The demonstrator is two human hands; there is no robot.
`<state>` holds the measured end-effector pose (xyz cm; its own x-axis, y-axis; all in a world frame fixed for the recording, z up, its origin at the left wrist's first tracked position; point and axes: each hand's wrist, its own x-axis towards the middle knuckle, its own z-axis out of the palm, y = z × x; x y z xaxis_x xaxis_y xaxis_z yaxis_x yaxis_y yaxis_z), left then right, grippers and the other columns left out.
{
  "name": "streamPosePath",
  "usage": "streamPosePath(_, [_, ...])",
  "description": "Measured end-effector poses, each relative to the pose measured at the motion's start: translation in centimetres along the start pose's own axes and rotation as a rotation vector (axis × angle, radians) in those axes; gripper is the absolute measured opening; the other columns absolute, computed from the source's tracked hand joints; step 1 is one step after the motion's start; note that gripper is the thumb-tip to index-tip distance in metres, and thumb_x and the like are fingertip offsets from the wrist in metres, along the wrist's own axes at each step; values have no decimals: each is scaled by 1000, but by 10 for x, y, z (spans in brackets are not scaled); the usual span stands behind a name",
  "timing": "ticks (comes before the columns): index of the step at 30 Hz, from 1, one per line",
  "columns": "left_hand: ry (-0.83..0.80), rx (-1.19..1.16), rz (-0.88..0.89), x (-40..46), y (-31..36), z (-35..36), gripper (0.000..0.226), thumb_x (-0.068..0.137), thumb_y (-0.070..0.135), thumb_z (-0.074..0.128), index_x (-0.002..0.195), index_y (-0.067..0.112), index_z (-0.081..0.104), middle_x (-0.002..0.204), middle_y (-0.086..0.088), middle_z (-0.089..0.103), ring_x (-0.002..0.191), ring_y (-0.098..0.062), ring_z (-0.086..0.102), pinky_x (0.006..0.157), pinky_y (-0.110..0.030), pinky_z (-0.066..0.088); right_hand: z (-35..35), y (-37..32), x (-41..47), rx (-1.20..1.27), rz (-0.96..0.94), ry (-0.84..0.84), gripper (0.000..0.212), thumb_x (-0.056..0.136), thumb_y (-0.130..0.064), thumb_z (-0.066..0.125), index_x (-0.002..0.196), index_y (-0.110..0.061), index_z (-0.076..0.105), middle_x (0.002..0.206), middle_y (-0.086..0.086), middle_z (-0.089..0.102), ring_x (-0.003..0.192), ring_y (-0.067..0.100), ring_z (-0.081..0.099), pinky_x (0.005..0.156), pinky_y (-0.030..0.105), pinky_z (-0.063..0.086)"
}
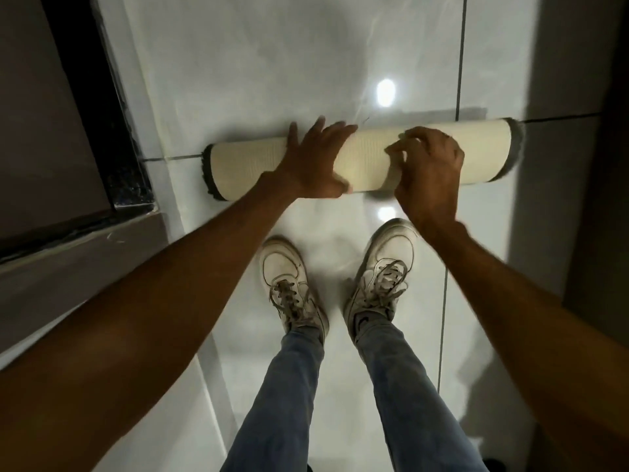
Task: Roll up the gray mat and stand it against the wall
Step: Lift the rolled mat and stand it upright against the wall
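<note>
Nearest, bare forearms stretched far over blue jeans (391, 386) and white laced sneakers (292, 284). Left hand (313, 165) splayed flat, right hand (429, 165) curled, neither grip closed, on rolled mat (476, 151): cream ribbed backing, gray fringed ends, across glossy tiled floor (272, 63).

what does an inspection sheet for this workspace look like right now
surface: glossy pale tile floor with dark grout lines and a lamp glare spot
job's things: mat fully rolled, cream backing outward, gray pile showing at both ends, lying flat on the floor, not yet stood up
clutter: nothing seen
grippers: left hand spread flat on the roll near its middle; right hand curled over the roll, fingers blurred
cables: nothing seen
surroundings: dark threshold and a gray step at left; gray wall at right, close to the roll's right end; the person's white shoes and jeans just behind the roll
</note>
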<state>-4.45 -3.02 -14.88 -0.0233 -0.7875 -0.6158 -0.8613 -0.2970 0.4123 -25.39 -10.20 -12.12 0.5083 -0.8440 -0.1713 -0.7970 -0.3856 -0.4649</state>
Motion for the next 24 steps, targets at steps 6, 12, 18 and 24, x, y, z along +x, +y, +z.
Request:
streamPosePath(6, [-192, 15, -106, 37, 1, -33, 116, 59, 62, 81, 152, 31, 20, 157, -4, 36, 143, -36, 35, 113, -66, 27, 35, -38, -22, 1489, 1346, -77, 62, 81, -46, 83, 129, -20, 55, 142, 8, 57, 103, 20, 57, 84, 41, 61])
streamPosePath(12, [-565, -107, -154, 71, -16, -79, 124, 40, 71, 84, 147, 41, 29, 144, 7, 50, 125, -23, 52, 107, -49, 45, 58, -25, 21, 1845, 1237, -149, 35, 89, -27, 77, 117, -8, 69, 108, 13, 78, 117, 37, 66, 100, 72, 47])
streamPosePath(18, [-552, -322, -161, 4, -11, -100, 128, 40, 66, 87, 150, 31, 32, 150, 5, 46, 133, -23, 48, 111, -45, 43, 2, -51, 8, 1688, 1153, -242, 55, 82, -11, 73, 135, -5, 59, 126, 12, 70, 122, 34, 63, 85, 48, 61])
streamPosePath(24, [-294, -600, -67, -98, 28, -275, 138, 38, 52, 98, 150, 35, 19, 152, 8, 36, 136, -18, 43, 112, -39, 42, -194, -174, 78, 1243, 771, -406, 74, 54, 8, 87, 119, -21, 66, 111, 0, 77, 117, 33, 66, 88, 55, 61])
